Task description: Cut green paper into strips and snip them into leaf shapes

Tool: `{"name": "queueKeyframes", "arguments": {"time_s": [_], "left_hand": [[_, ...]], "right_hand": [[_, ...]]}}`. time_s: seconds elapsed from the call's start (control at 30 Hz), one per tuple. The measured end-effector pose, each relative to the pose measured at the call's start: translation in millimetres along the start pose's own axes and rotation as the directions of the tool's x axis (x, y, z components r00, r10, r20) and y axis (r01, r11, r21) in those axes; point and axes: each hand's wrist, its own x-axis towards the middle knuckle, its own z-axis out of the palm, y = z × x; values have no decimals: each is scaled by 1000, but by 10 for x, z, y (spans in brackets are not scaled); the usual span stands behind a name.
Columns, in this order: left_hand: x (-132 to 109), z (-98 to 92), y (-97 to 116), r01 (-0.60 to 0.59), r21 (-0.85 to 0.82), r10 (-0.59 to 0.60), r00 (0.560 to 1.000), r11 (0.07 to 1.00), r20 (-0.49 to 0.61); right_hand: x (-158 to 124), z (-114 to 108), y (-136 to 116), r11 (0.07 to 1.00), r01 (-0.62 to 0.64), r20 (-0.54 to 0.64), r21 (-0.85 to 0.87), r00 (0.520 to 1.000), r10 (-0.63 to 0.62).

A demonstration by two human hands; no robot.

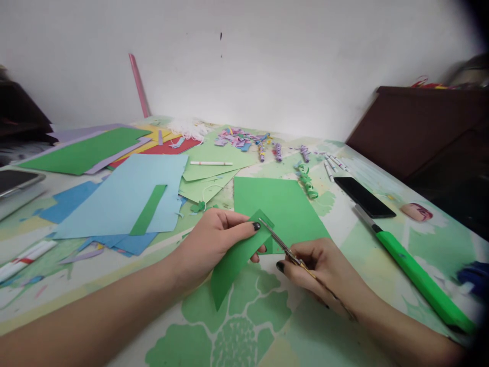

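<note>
My left hand (217,234) pinches a folded-looking piece of green paper (233,260) between thumb and fingers, tilted above the table. In my right hand (324,270) is a pair of scissors (284,246), its blades at the upper end of that piece, by a narrow strip along the edge. Beneath both hands' far side lies a larger green sheet (278,204), flat on the table. A cut green strip (148,210) rests on the light blue sheet (114,193) to the left. Curled green paper (306,181) sits beyond the green sheet's right corner.
On the right lie a green utility knife (420,275), a black phone (362,196), an eraser (416,211) and several markers (336,163). Paper scraps (237,136) and rolled purple papers (278,152) are at the back. Coloured sheets (91,148) cover the left, near another device (19,181).
</note>
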Motion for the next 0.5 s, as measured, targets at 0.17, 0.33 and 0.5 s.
{"name": "queueKeyframes", "arguments": {"time_s": [0.17,0.33,0.5], "left_hand": [[0,2,11,-6,12,7,1000,1000,-3],[13,-5,11,-1,19,2,1000,1000,-13],[29,-15,-5,1,7,-1,1000,1000,-12]], "right_hand": [[-15,6,8,1000,-12,-11,-2,1000,12],[-38,2,3,1000,-9,19,19,1000,8],[-59,-11,-22,999,41,31,21,999,-42]]}}
